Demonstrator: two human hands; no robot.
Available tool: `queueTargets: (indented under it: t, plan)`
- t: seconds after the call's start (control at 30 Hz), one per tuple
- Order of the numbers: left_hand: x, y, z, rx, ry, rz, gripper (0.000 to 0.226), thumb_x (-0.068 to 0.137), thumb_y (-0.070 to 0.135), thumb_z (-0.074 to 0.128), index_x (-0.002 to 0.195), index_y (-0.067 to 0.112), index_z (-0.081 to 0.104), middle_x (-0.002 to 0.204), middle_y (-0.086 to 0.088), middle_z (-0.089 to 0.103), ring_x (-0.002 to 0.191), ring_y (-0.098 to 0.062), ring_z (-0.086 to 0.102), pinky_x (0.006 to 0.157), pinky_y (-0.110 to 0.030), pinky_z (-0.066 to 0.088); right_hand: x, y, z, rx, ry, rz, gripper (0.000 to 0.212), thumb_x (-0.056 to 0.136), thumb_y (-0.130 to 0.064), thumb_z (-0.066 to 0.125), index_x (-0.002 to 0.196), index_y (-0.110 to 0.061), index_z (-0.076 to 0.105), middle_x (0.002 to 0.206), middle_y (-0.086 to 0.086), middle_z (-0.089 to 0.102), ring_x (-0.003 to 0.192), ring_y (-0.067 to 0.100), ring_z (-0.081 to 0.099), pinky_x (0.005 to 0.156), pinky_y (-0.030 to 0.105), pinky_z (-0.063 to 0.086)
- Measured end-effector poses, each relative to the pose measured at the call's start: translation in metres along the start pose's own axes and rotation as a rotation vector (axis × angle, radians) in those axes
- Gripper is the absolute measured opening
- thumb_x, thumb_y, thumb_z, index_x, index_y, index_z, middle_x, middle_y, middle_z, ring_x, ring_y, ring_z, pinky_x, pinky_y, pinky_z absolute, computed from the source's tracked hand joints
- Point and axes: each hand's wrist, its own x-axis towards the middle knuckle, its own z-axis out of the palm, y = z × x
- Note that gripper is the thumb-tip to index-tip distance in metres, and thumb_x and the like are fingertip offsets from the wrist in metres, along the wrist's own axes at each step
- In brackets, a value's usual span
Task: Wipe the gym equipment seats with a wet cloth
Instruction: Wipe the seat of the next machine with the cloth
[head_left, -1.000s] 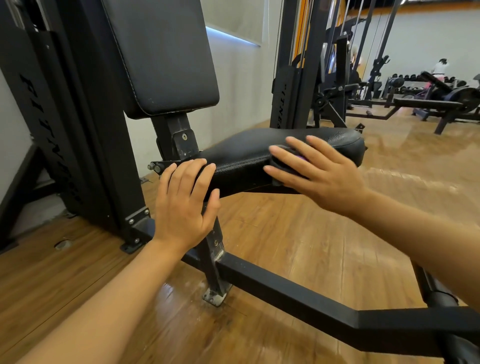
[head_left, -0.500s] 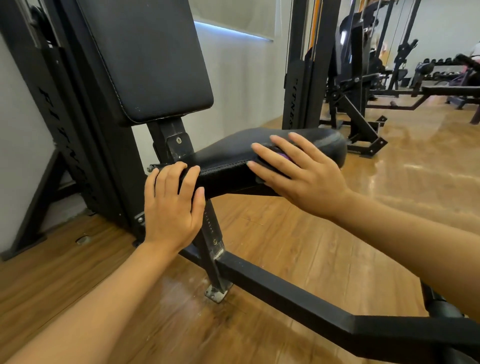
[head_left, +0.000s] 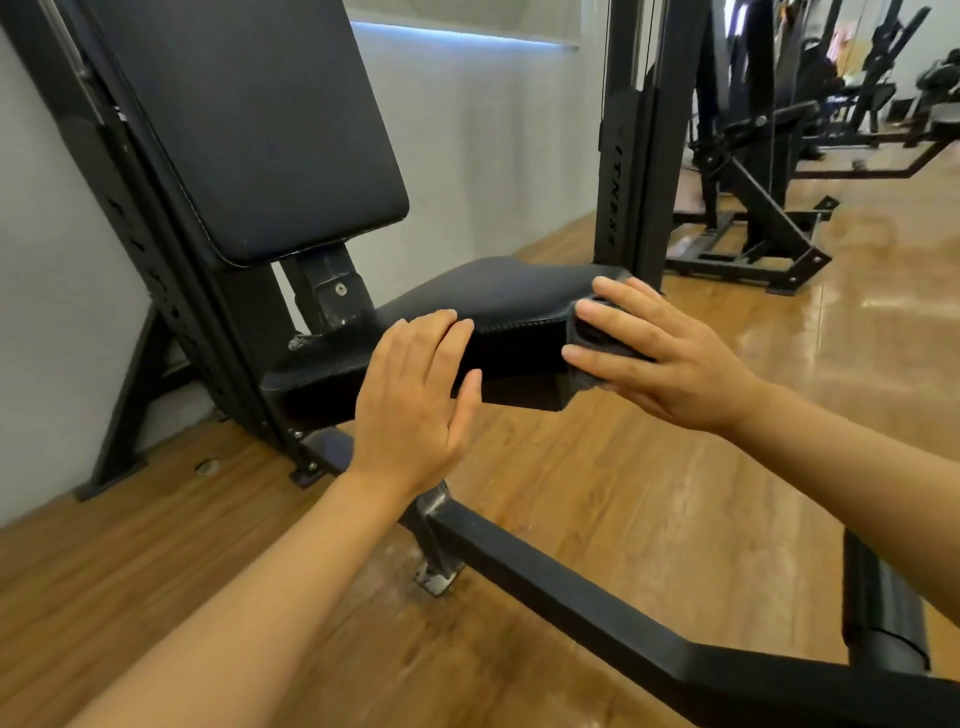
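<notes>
A black padded seat (head_left: 498, 296) juts out from a black weight machine, below its tall black backrest pad (head_left: 249, 119). My left hand (head_left: 410, 405) rests flat on the seat's near side edge, fingers straight and laid over the rim. My right hand (head_left: 660, 358) presses a dark grey cloth (head_left: 587, 345) against the seat's front right corner with spread, straight fingers. Most of the cloth is hidden under that hand; a flap hangs below the corner.
The machine's black floor beam (head_left: 561, 592) runs diagonally across the wooden floor toward a padded roller (head_left: 883, 618) at lower right. A black upright column (head_left: 631, 135) stands just behind the seat. More black machines (head_left: 753, 171) fill the back right. A white wall runs behind.
My right hand has slid with the cloth from the seat's top toward its front right corner, and the cloth now shows under the fingers. The left hand stays on the side edge. The view shifted left.
</notes>
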Motion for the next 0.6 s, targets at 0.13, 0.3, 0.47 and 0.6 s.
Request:
queueTargets:
  t: [0.13, 0.3, 0.47, 0.6]
  plan:
    - [0.014, 0.017, 0.006, -0.029, -0.025, 0.044, 0.045, 0.099, 0.026, 0.047, 0.136, 0.002, 0.054, 0.136, -0.015, 0.057, 0.127, -0.027, 0.051, 0.113, -0.042, 0.036, -0.007, 0.002, 0.010, 0.211, 0.098, 0.119, 0.038, 0.108, -0.025, 0.037, 0.146, -0.020, 0.039, 0.160, 0.009, 0.021, 0.151, 0.033, 0.018, 0.120, 0.052, 0.024]
    - [0.018, 0.018, 0.013, -0.017, -0.030, 0.072, 0.047, 0.100, 0.027, 0.047, 0.141, 0.005, 0.046, 0.139, -0.015, 0.054, 0.130, -0.026, 0.048, 0.113, -0.041, 0.036, 0.005, -0.008, 0.019, 0.210, 0.219, 0.177, 0.036, 0.104, -0.020, 0.044, 0.139, -0.010, 0.049, 0.149, 0.022, 0.037, 0.142, 0.046, 0.033, 0.115, 0.059, 0.030]
    - [0.014, 0.014, 0.019, -0.025, 0.004, 0.108, 0.046, 0.102, 0.027, 0.045, 0.142, 0.005, 0.041, 0.140, -0.018, 0.052, 0.130, -0.031, 0.048, 0.113, -0.046, 0.036, 0.034, -0.013, 0.016, -0.019, 0.262, -0.008, 0.036, 0.097, -0.025, 0.059, 0.132, -0.016, 0.065, 0.138, 0.013, 0.058, 0.130, 0.040, 0.053, 0.108, 0.054, 0.043]
    - [0.014, 0.012, 0.025, -0.010, 0.035, 0.118, 0.045, 0.104, 0.030, 0.040, 0.143, 0.007, 0.038, 0.140, -0.018, 0.051, 0.130, -0.031, 0.047, 0.113, -0.045, 0.035, 0.031, -0.007, 0.015, -0.044, 0.236, -0.056, 0.038, 0.101, -0.031, 0.057, 0.137, -0.018, 0.060, 0.142, 0.012, 0.054, 0.133, 0.039, 0.049, 0.111, 0.053, 0.041]
